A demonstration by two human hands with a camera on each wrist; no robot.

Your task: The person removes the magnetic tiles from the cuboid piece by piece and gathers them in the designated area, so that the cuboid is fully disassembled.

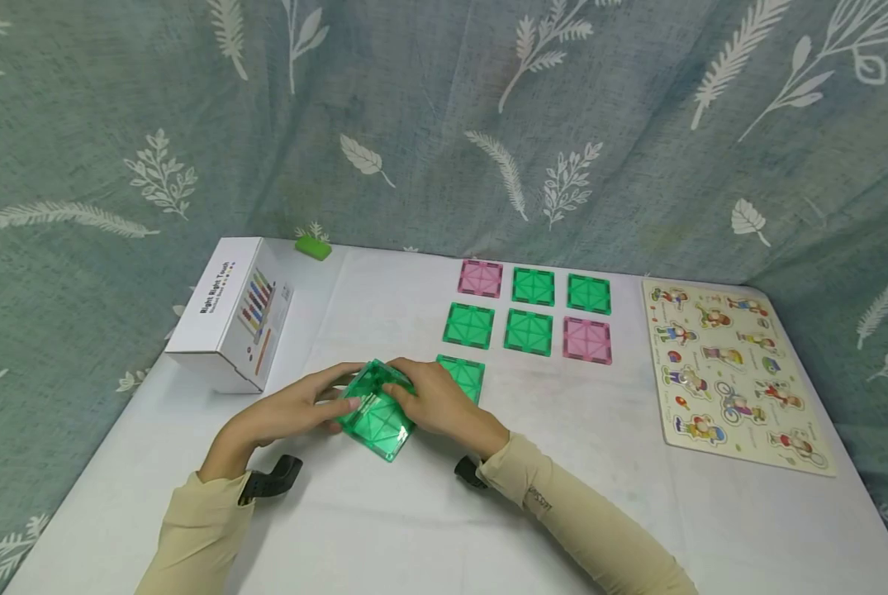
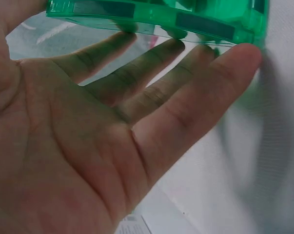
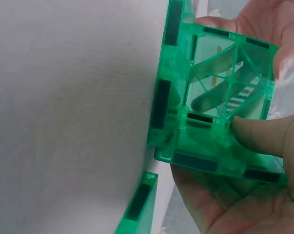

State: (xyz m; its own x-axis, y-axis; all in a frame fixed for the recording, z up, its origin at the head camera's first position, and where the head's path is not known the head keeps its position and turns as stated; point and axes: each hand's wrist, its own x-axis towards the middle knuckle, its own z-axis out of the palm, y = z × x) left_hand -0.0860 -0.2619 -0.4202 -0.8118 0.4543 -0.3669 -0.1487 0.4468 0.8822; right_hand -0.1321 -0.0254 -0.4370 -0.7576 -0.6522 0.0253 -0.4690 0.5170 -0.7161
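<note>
Both hands hold a group of translucent green magnetic tiles (image 1: 384, 428) joined at angles, an open corner with at least three panels. My left hand (image 1: 283, 413) grips it from the left, thumb on the near edge; its fingers (image 2: 132, 80) reach behind a panel. From the other side my right hand (image 1: 444, 401) pinches a panel, with its thumb (image 3: 259, 134) inside the corner and the other fingers outside. Just behind the right hand, a flat green tile (image 1: 464, 376) lies partly covered.
Further back lie several flat tiles in two rows, green (image 1: 529, 332) and pink (image 1: 587, 340). A white box (image 1: 228, 314) stands left, near a small green block (image 1: 313, 248). On the right lies a picture puzzle board (image 1: 733, 376). A patterned curtain (image 1: 429, 124) hangs behind.
</note>
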